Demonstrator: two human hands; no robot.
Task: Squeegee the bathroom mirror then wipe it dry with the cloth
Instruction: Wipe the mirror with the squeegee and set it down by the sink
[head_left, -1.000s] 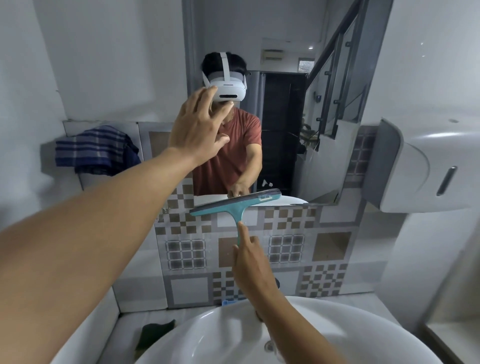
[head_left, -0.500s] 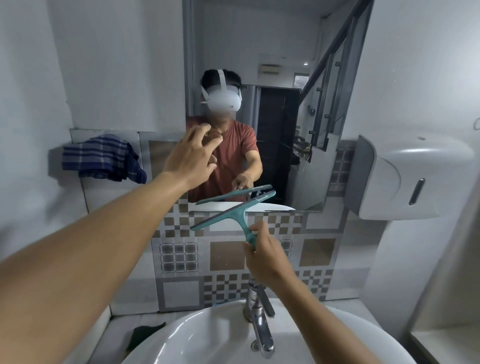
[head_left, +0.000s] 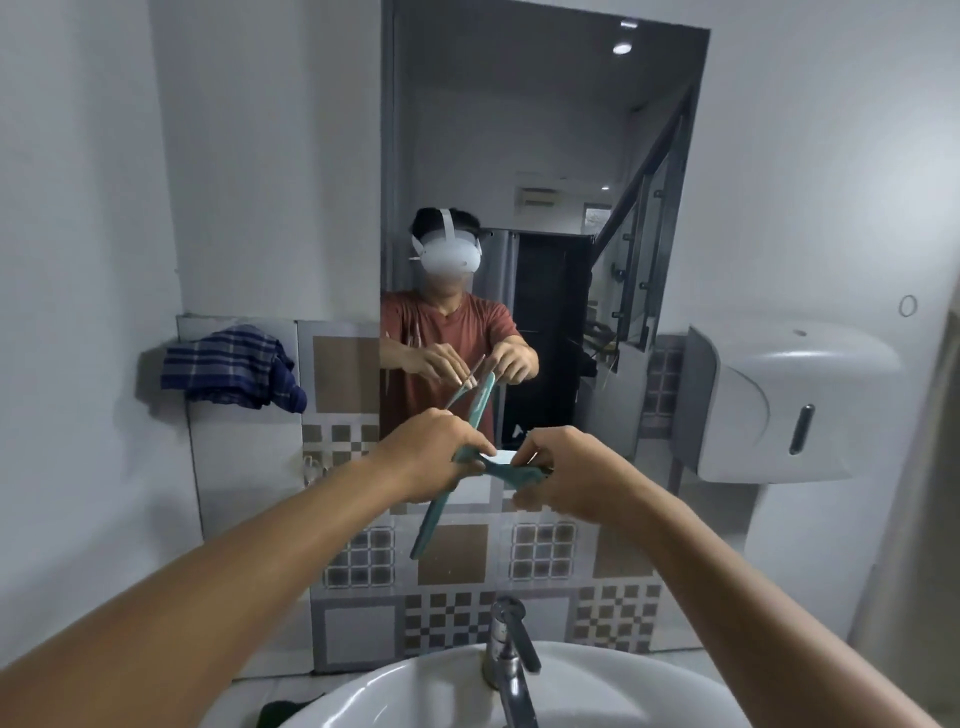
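The tall mirror (head_left: 540, 130) hangs on the wall above the basin. In front of its lower edge I hold the teal squeegee (head_left: 435, 514) with both hands. Its blade stands almost upright, tilted, running from below my hands up past the mirror's bottom edge. My left hand (head_left: 431, 457) grips the blade near its middle. My right hand (head_left: 566, 475) is closed on the handle, which points right. A blue plaid cloth (head_left: 234, 368) hangs on the wall to the left of the mirror, apart from both hands.
A white basin (head_left: 415, 691) with a chrome tap (head_left: 511, 660) sits directly below my arms. A white paper dispenser (head_left: 789, 405) juts from the right wall. Patterned tiles (head_left: 457, 561) cover the wall under the mirror. Something dark green (head_left: 278, 713) lies left of the basin.
My left hand dropped from the mirror and took hold of the squeegee blade. The squeegee came off the glass and turned from nearly level to nearly upright. The view tilted up.
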